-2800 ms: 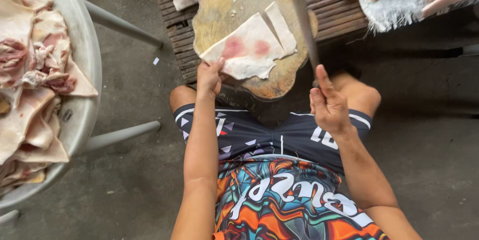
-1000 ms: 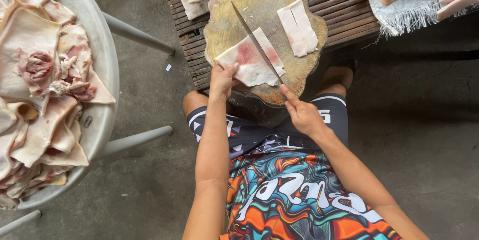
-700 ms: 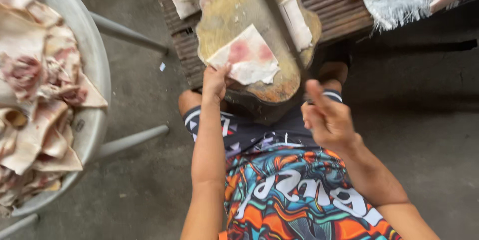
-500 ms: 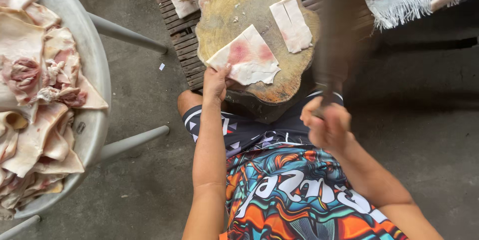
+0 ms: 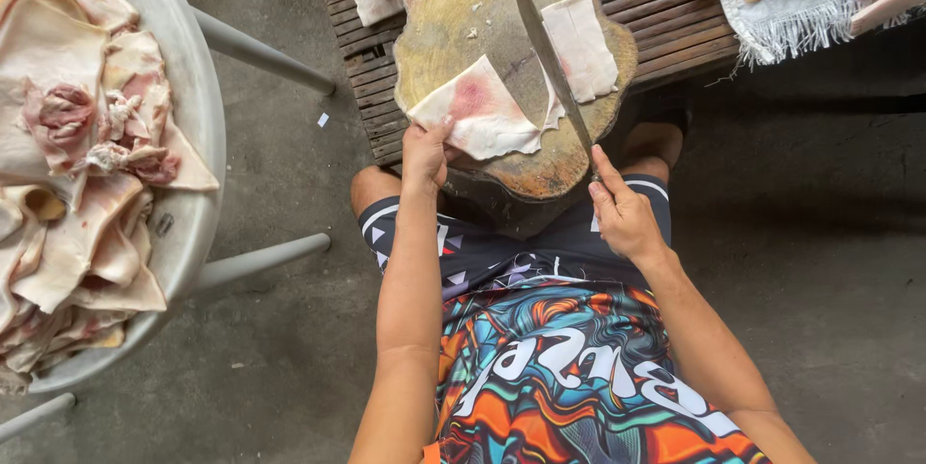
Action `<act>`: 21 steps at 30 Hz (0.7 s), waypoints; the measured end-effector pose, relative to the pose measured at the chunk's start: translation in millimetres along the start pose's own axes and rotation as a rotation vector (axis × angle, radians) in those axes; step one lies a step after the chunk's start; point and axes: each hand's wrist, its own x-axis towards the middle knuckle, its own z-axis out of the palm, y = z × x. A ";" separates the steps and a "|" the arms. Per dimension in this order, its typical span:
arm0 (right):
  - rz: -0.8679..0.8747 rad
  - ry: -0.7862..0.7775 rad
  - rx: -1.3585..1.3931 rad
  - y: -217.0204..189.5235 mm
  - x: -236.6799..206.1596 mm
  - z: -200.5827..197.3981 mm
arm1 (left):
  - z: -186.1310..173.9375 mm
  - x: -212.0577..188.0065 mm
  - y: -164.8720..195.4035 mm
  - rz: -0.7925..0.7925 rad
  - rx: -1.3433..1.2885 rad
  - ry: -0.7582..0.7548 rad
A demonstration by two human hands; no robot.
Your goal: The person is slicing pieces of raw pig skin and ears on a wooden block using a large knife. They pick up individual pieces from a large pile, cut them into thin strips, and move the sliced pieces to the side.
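**Pale pork skin under the blade on a worn wooden block**

Bright, swirling print covers the person's shirt at the bottom of the head view, above dark shorts with small white triangles. From there two bare forearms reach forward. The left hand point(image 5: 424, 153) lies fingers-down on the near corner of a pork skin slab point(image 5: 479, 115), pinning it to the block. The right hand point(image 5: 625, 218) is wrapped tight around the handle of a long knife point(image 5: 550, 57), whose narrow grey blade runs away from the person with its edge down on the wood, just beside the slab's right edge.

That slab is roughly triangular, creamy white and smooth, with a pink blush at its middle. Beyond the blade lies a cut strip point(image 5: 581, 43), rectangular and equally pale.

Both rest on a round chopping block point(image 5: 453, 20), yellowish, scarred and uneven at the rim, which stands on a dark slatted wooden bench point(image 5: 675, 20). At the left, a wide grey metal basin point(image 5: 198, 107) on tubular legs holds heaped, folded skin pieces. Rough concrete floor point(image 5: 820, 281) surrounds everything.
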 end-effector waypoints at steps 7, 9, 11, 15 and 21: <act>-0.329 0.063 -0.032 -13.2 -27.5 8.5 | -1.1 -4.3 3.6 -0.068 0.009 -0.062; -0.485 0.081 -0.070 -12.9 -26.0 18.2 | -2.3 -3.8 1.5 -0.049 0.006 -0.053; -0.422 0.011 -0.128 -11.5 -20.5 29.0 | -3.5 -3.3 -1.6 -0.005 0.013 0.012; -0.529 -0.021 -0.149 -18.0 -8.3 38.9 | -5.9 -3.6 -6.1 0.112 0.079 0.093; -0.339 -0.164 0.196 -61.8 -28.0 -2.7 | -6.9 -6.0 -2.8 0.139 0.084 0.077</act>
